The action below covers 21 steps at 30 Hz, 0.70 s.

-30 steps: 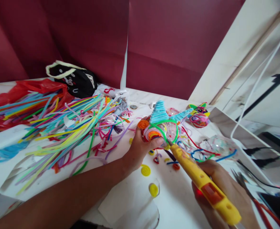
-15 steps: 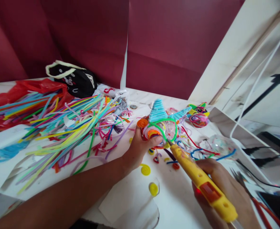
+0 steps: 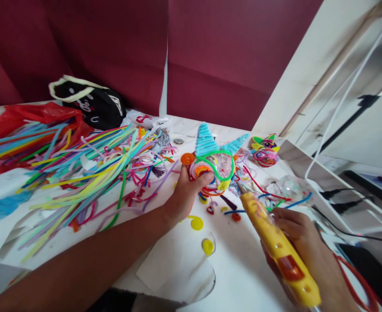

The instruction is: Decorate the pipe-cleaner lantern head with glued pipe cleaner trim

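My left hand grips a clear ball craft wrapped in green, orange and red pipe cleaners, with two light-blue cones on top. It holds the craft just above the white table. My right hand is closed round a yellow glue gun with an orange trigger. The gun's tip sits a short way right of the craft, apart from it.
A big pile of coloured pipe cleaners covers the left of the table, beside a red plastic bag and a black pouch. A second finished craft, a clear ball, yellow spirals, white paper and cables lie around.
The glue gun's tip has drawn back from the craft to the right. My left hand and the craft have shifted slightly left and up in view, as the camera moved.
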Each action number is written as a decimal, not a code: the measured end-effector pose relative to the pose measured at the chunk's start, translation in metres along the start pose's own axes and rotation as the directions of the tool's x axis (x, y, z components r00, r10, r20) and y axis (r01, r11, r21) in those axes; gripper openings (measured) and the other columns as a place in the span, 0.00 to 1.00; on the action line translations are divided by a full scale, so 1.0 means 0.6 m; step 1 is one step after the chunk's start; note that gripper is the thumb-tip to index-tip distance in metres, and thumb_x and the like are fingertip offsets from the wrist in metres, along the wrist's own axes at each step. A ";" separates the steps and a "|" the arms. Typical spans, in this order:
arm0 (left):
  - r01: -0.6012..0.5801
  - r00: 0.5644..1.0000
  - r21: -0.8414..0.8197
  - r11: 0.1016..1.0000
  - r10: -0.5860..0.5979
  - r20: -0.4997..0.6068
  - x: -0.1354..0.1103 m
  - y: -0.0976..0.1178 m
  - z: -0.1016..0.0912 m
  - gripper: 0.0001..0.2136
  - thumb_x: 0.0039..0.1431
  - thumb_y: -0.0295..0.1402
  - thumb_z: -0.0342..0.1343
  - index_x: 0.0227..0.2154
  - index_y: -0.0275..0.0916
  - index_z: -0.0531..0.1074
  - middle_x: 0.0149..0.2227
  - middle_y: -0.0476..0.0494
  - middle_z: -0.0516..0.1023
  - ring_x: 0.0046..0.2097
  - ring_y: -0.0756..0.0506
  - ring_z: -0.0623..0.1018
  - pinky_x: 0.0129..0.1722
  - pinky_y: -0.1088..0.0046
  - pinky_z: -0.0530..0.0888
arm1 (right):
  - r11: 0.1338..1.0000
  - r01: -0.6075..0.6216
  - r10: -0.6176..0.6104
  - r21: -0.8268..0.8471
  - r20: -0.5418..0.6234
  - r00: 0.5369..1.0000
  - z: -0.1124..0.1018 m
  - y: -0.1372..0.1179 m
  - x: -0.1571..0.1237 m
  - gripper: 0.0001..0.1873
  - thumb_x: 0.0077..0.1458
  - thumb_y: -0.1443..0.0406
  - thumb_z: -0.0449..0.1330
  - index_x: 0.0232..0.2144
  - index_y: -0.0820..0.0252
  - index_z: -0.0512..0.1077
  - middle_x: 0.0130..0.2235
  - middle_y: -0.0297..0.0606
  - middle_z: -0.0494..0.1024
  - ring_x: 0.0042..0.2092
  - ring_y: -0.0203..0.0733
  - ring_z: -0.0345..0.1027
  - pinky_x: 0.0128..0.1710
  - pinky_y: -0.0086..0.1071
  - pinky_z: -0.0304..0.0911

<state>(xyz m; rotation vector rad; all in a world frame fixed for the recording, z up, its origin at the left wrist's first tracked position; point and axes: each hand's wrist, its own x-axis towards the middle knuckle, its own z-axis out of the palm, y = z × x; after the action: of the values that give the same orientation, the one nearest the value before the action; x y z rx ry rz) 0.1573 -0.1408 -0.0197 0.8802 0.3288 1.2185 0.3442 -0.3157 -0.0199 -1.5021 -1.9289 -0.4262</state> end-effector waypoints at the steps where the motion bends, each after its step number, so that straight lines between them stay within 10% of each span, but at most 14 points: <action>1: 0.003 1.000 -0.004 1.000 -0.003 -0.005 0.001 0.002 0.000 0.35 0.46 0.35 0.72 0.56 0.46 0.63 0.49 0.45 0.76 0.55 0.40 0.75 0.61 0.55 0.68 | 1.000 0.026 -0.026 -0.001 0.032 0.999 -0.004 -0.002 -0.002 0.14 0.67 0.59 0.51 0.52 0.55 0.65 0.50 0.49 0.73 0.51 0.51 0.73 0.42 0.41 0.74; 11: -0.041 0.999 0.003 0.999 0.041 0.026 0.006 0.005 0.002 0.34 0.46 0.35 0.72 0.56 0.46 0.64 0.50 0.45 0.77 0.56 0.39 0.76 0.58 0.56 0.72 | 0.939 0.331 -0.290 -0.095 0.298 0.909 0.003 -0.026 0.007 0.11 0.69 0.68 0.46 0.44 0.61 0.68 0.42 0.46 0.78 0.41 0.42 0.76 0.41 0.33 0.74; 21: -0.041 0.999 0.017 0.999 0.041 0.020 0.007 0.001 -0.002 0.34 0.45 0.35 0.72 0.55 0.46 0.64 0.49 0.45 0.77 0.55 0.39 0.77 0.57 0.58 0.73 | 0.942 0.329 -0.268 -0.061 0.455 0.849 0.023 -0.010 -0.012 0.19 0.55 0.75 0.53 0.49 0.64 0.70 0.49 0.50 0.80 0.50 0.52 0.74 0.49 0.47 0.72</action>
<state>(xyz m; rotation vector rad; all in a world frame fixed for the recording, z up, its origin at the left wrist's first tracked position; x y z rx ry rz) 0.1573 -0.1364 -0.0192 0.9171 0.3070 1.2454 0.3356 -0.3142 -0.0340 -1.4765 -2.5615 -0.3797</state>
